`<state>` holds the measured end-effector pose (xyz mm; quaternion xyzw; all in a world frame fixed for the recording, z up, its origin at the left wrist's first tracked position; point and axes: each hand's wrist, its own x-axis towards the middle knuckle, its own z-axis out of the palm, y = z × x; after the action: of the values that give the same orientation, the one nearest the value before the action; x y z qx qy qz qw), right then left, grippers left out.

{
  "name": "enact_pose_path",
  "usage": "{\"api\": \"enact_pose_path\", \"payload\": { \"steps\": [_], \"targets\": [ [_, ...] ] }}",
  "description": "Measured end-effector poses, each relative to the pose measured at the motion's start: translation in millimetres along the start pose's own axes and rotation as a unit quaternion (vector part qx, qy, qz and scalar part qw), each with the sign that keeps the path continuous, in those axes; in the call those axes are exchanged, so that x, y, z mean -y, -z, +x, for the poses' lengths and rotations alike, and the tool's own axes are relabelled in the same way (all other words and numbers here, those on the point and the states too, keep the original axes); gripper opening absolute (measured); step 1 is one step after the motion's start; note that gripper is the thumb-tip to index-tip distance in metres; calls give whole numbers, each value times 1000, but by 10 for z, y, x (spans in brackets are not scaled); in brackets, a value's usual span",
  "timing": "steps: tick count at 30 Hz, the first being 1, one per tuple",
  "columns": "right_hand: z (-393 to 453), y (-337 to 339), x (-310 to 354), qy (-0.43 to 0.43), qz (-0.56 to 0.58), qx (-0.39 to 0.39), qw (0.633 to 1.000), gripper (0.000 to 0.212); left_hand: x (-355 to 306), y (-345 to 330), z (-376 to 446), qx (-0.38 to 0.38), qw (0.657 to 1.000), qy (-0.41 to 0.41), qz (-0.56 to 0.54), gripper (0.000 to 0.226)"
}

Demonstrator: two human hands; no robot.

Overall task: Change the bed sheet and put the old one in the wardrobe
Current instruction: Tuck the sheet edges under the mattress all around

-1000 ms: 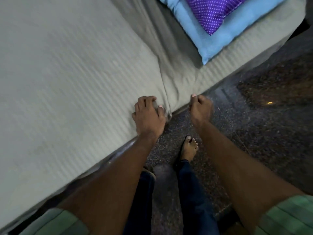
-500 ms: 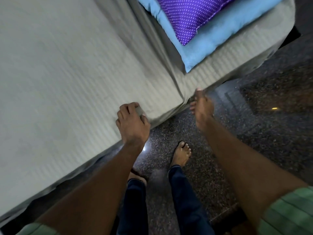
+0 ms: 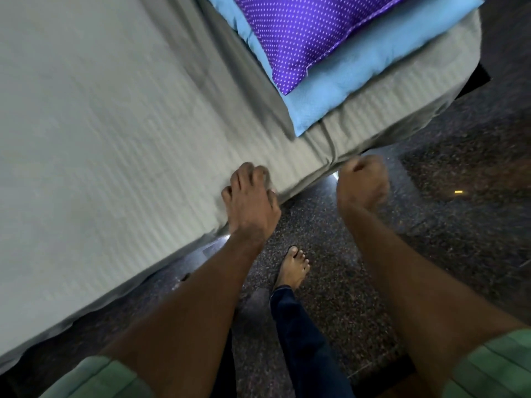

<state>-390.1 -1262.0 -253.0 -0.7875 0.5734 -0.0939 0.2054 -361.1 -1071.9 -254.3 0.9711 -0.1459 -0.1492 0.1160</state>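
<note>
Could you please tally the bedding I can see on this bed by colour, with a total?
Grey: 1, the bed sheet, with the left hand resting on its edge.
Light blue: 1, the pillow.
Purple with white dots: 1, the cushion lying on top of the pillow.
Total: 3 pieces of bedding.

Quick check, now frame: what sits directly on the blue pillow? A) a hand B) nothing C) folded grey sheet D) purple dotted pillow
D: the purple dotted pillow lies on top of the blue pillow at the head of the bed, while both hands are down at the mattress edge.
</note>
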Motion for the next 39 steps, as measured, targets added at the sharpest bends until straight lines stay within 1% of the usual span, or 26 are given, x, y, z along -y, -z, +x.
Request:
{"api": "enact_pose_path", "payload": {
  "steps": [1, 2, 3, 4, 5, 6, 8, 9, 10, 11, 13, 14, 15, 16, 18, 19, 21, 23, 25, 30, 33, 36, 39],
  "targets": [
    [-73, 66, 44, 120, -25, 18, 992, 37, -20, 6, 14, -4, 1000, 7, -3, 42],
    [-163, 88, 74, 233, -42, 64, 970, 35, -35, 14, 23, -5, 1000, 13, -7, 40],
    [-231, 48, 64, 312, -55, 123, 940, 35, -51, 20, 30, 0, 1000, 20, -11, 38],
    [-263, 22, 83, 349, -70, 171, 919, 36, -85, 34, 68, 4, 1000, 26, -15, 37],
    [-257, -2, 106, 345, -85, 198, 913, 38, -105, 47, 112, 7, 999, 34, -21, 36],
    [-216, -9, 117, 314, -101, 209, 921, 37, -126, 62, 159, 9, 999, 42, -31, 35],
    [-94, 7, 60, 188, -124, 227, 947, 25, -135, 78, 215, 19, 997, 53, -54, 35],
    [-39, 4, -15, 132, -147, 233, 952, 21, -129, 76, 216, 27, 996, 52, -63, 36],
    [-12, -5, -89, 105, -186, 245, 946, 24, -122, 68, 209, 34, 996, 50, -68, 36],
    [-9, -18, -133, 104, -222, 261, 933, 26, -108, 70, 215, 45, 995, 50, -70, 37],
    [-60, -4, -71, 158, -255, 301, 905, 29, -93, 110, 333, 63, 993, 50, -87, 39],
    [-81, 21, 30, 186, -258, 322, 892, 31, -84, 149, 448, 84, 990, 52, -99, 39],
    [-86, 39, 155, 211, -254, 335, 882, 32, -79, 208, 586, 117, 986, 57, -108, 40],
    [-130, 118, 287, 222, -248, 349, 876, 33, -76, 292, 693, 166, 978, 59, -110, 42],
    [-225, 257, 520, 242, -243, 361, 867, 32, -114, 495, 818, 274, 958, 37, -78, 50],
    [-315, 388, 640, 243, -244, 371, 863, 31, -132, 653, 772, 321, 945, 21, -59, 49],
    [-477, 637, 892, 239, -226, 382, 863, 31, -149, 973, 642, 353, 934, 4, -49, 40],
    [-638, 862, 1084, 222, -203, 388, 871, 32, -151, 1265, 486, 354, 934, 4, -55, 38],
    [-811, 1134, 1202, 204, -199, 394, 874, 32, -162, 1540, 273, 336, 939, 6, -65, 38],
    [-889, 1706, 1541, 176, -182, 367, 895, 35, -343, 2280, 55, 249, 953, 27, -170, 30],
    [-852, 1958, 1805, 158, -152, 340, 915, 35, -445, 2722, 89, 216, 953, 27, -210, 29],
    [-796, 2190, 2092, 150, -118, 325, 926, 33, -550, 3136, 186, 195, 946, 36, -257, 34],
    [-611, 2329, 2418, 162, -86, 303, 935, 31, -704, 3470, 431, 164, 942, 33, -292, 27]
  ]
}}
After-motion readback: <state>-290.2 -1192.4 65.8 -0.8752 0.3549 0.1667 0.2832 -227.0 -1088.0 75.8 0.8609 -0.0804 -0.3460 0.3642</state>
